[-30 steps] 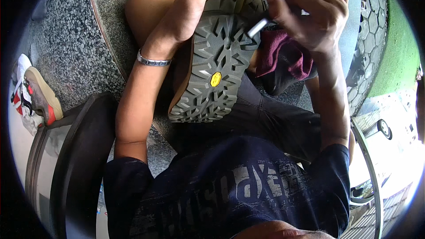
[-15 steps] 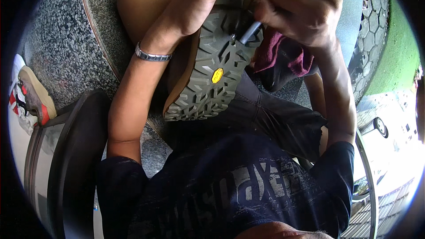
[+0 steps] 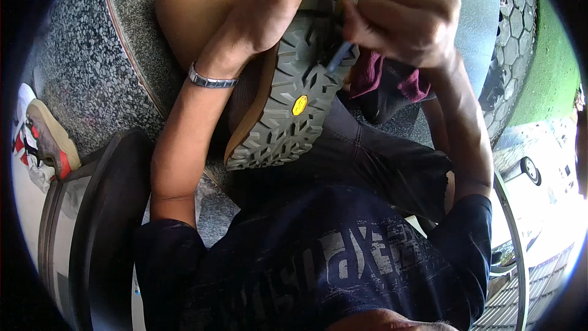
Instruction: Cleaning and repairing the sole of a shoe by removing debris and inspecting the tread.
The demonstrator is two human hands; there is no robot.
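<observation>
The left hand (image 3: 269, 18) is curling its fingers over the upper end of a brown-sided shoe with a dark grey, deeply lugged rubber sole (image 3: 288, 125), at the upper centre of the frame. The wrist, wearing a silver metal-link band (image 3: 211, 79), is lying along the shoe's left side; this grip is probably bracing the shoe against a push from the right. The sole is facing the viewer, showing its small yellow badge (image 3: 299, 105), seemingly so that its grooves are lying within reach.

At the upper right, the right hand (image 3: 407, 15) is closing into a fist around a slim, dark blue-grey rod-like tool (image 3: 341, 55), thumb lying near the shaft, likely for firm control. The shaft is slanting down-left over the sole's right edge; blur is hiding whether its tip is touching. Maroon cloth (image 3: 367, 76) is lying just right of the sole.
</observation>
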